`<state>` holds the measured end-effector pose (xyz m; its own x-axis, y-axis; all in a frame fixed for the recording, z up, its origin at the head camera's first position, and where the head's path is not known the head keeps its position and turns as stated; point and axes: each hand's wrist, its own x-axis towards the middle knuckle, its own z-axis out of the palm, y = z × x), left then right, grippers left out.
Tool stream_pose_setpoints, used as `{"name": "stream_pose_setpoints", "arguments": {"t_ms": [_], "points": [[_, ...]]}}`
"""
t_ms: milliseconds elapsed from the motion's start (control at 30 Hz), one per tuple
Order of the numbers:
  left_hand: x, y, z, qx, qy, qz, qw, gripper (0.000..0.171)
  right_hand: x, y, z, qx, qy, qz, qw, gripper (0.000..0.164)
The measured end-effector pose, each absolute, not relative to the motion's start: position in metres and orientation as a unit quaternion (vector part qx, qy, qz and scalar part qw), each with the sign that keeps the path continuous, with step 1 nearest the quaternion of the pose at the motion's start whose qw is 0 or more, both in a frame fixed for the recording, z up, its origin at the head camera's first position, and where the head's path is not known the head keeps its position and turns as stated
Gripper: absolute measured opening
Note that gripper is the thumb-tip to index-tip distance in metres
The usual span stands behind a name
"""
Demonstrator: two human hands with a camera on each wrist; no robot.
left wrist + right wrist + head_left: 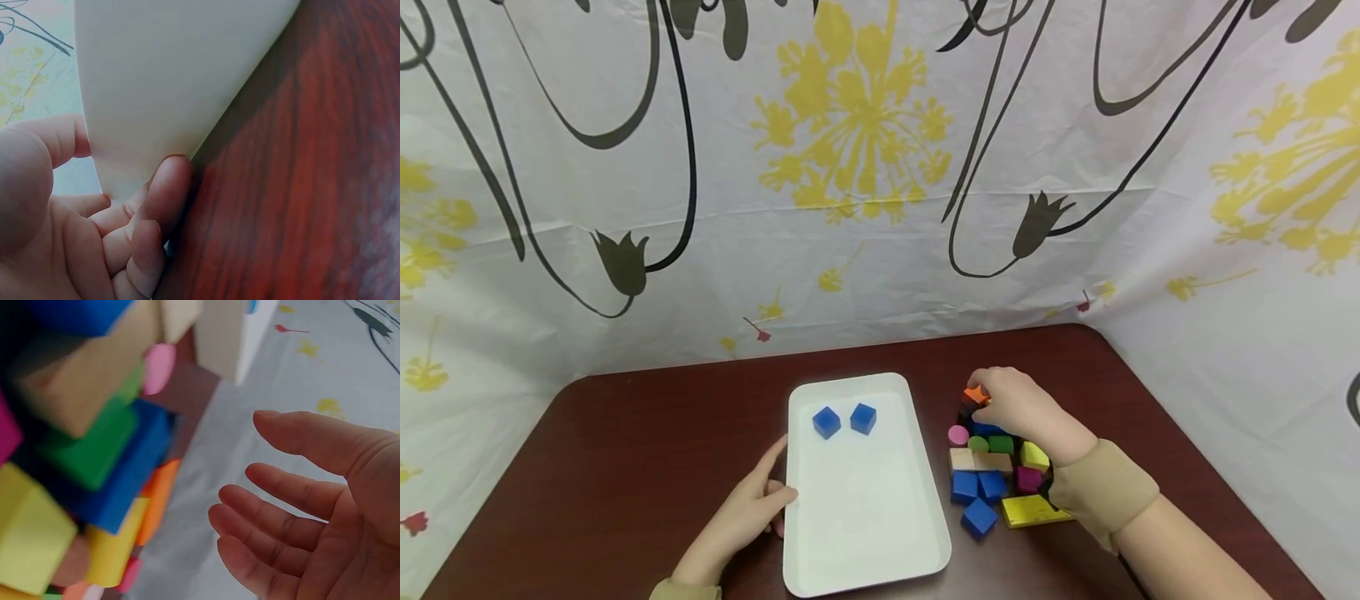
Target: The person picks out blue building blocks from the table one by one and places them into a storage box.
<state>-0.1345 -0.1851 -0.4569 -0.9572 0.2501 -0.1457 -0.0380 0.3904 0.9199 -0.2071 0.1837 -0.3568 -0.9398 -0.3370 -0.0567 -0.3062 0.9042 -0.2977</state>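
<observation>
My left hand (747, 510) grips the left edge of a white tray (865, 533); in the left wrist view the thumb meets the rim and curled fingers (169, 187) lie against the tray's outer side. Two blue cubes (827, 422) sit near the tray's far end. Over the far part of a block pile is my right hand (1018, 408), beside an orange star-shaped block (976, 395). In the right wrist view its thumb and fingers (281, 528) are spread apart and hold nothing.
Right of the tray, the pile includes several blue cubes (979, 518), wooden blocks (992, 463), a green block (1001, 444), a pink round block (957, 436), and a yellow flat block (1030, 512). The dark red table (647, 450) meets a patterned sheet (880, 275) behind.
</observation>
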Motion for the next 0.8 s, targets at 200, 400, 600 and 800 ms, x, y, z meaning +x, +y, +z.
{"name": "stream_pose_setpoints", "arguments": {"t_ms": [200,400,600,800], "points": [[-0.134,-0.184,-0.454,0.07,0.824,0.548,0.128,0.075,-0.21,0.191,-0.371,-0.15,0.98,-0.112,0.065,0.04],[-0.135,-0.185,-0.455,0.07,0.823,0.549,0.127,0.074,-0.211,0.194,-0.381,-0.134,0.983,-0.103,0.071,0.039],[-0.135,-0.185,-0.455,0.07,0.824,0.548,0.128,0.074,-0.212,0.195,-0.388,-0.138,0.982,-0.107,0.068,0.035],[-0.134,-0.185,-0.455,0.069,0.824,0.548,0.128,0.074,-0.212,0.194,-0.393,-0.133,0.984,-0.095,0.063,0.034]]}}
